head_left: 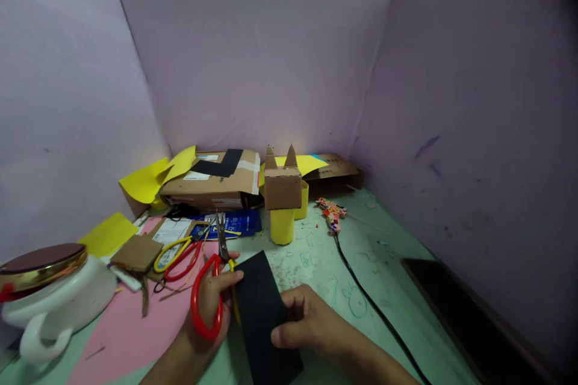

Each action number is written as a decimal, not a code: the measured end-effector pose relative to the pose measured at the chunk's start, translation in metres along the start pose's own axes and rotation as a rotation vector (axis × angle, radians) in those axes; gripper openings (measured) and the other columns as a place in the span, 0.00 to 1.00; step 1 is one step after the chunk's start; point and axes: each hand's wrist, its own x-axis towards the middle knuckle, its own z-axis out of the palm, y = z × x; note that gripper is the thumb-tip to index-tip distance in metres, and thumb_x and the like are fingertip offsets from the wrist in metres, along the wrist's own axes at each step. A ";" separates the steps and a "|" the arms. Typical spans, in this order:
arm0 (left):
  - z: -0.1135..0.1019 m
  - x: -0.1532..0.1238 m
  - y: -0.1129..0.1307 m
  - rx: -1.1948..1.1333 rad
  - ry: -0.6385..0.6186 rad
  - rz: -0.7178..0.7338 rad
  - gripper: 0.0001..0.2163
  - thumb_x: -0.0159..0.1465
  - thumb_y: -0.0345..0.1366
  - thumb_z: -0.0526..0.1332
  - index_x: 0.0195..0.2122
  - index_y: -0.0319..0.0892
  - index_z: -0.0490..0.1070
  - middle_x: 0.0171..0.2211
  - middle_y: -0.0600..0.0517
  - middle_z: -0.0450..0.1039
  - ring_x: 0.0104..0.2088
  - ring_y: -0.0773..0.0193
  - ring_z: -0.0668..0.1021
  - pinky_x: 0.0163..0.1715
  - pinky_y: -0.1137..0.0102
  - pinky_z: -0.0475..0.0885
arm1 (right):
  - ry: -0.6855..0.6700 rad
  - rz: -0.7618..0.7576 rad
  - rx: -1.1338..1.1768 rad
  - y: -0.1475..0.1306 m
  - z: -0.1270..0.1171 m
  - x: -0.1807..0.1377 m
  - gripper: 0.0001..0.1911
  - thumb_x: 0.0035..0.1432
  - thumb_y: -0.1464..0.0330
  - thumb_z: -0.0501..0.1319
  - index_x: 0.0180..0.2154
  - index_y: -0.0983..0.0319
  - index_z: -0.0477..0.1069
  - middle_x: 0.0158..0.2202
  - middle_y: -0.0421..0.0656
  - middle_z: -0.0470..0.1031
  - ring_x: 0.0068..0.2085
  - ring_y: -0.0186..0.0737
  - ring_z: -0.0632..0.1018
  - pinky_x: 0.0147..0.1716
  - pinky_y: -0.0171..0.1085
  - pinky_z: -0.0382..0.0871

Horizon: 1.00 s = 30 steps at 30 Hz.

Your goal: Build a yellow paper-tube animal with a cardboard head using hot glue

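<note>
My left hand point(215, 292) grips scissors point(207, 295) with red and yellow handles, their blades pointing up and away. Its thumb reaches the left edge of a strip of black paper point(262, 313). That strip is pinched at its right side between the thumb and fingers of my right hand point(304, 325). Beyond my hands stands a small cardboard box with two pointed ears point(283, 189), resting on a yellow paper cylinder point(282, 227). A second pair of scissors point(183, 260), partly crossed by other things, lies left of my left hand on pink paper point(139, 331).
A white lidded pot point(67, 295) stands at far left. Cardboard boxes point(217, 183) and yellow sheets point(149, 183) line the back. A glue gun with patterned covering point(333, 216) trails a black cord point(374, 307). A dark flat slab point(460, 313) lies along the right wall.
</note>
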 end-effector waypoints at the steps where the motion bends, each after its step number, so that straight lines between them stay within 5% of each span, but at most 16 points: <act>1: 0.001 0.000 0.002 -0.019 0.014 -0.025 0.29 0.38 0.32 0.68 0.44 0.42 0.65 0.18 0.59 0.69 0.21 0.63 0.73 0.20 0.71 0.65 | 0.002 -0.001 -0.007 0.002 -0.001 0.001 0.16 0.33 0.66 0.73 0.26 0.69 0.77 0.21 0.39 0.72 0.23 0.30 0.70 0.26 0.32 0.61; 8: -0.003 0.003 0.007 -0.200 -0.009 -0.227 0.12 0.39 0.29 0.67 0.24 0.41 0.65 0.12 0.61 0.57 0.13 0.74 0.60 0.15 0.78 0.55 | 0.086 0.025 -0.015 0.008 -0.001 0.007 0.11 0.31 0.69 0.69 0.23 0.69 0.77 0.20 0.40 0.72 0.21 0.31 0.69 0.25 0.33 0.61; 11: -0.007 0.003 0.007 -0.217 -0.062 -0.222 0.13 0.39 0.30 0.68 0.19 0.41 0.62 0.12 0.61 0.56 0.13 0.76 0.58 0.15 0.78 0.53 | 0.113 0.035 -0.034 0.008 -0.002 0.008 0.12 0.31 0.69 0.69 0.23 0.69 0.77 0.20 0.41 0.72 0.22 0.32 0.70 0.26 0.34 0.62; 18: -0.003 -0.008 0.006 -0.116 -0.157 -0.205 0.19 0.38 0.33 0.69 0.33 0.42 0.69 0.13 0.61 0.61 0.14 0.72 0.63 0.15 0.76 0.56 | 0.064 -0.085 0.022 0.001 0.000 0.004 0.19 0.33 0.60 0.74 0.24 0.66 0.74 0.19 0.37 0.69 0.22 0.30 0.68 0.25 0.32 0.59; 22: 0.001 -0.015 -0.002 -0.045 -0.215 -0.160 0.26 0.41 0.34 0.69 0.42 0.44 0.65 0.15 0.61 0.65 0.15 0.68 0.67 0.16 0.74 0.61 | 0.180 -0.109 0.143 -0.006 0.004 0.001 0.23 0.38 0.55 0.73 0.30 0.66 0.74 0.23 0.39 0.70 0.24 0.32 0.70 0.25 0.32 0.60; 30: -0.002 -0.006 -0.019 0.077 -0.286 -0.028 0.24 0.49 0.37 0.67 0.46 0.43 0.62 0.12 0.61 0.65 0.13 0.68 0.67 0.13 0.75 0.61 | 0.333 -0.085 0.216 -0.014 0.005 0.003 0.22 0.39 0.56 0.72 0.20 0.63 0.64 0.15 0.33 0.62 0.18 0.27 0.61 0.19 0.30 0.50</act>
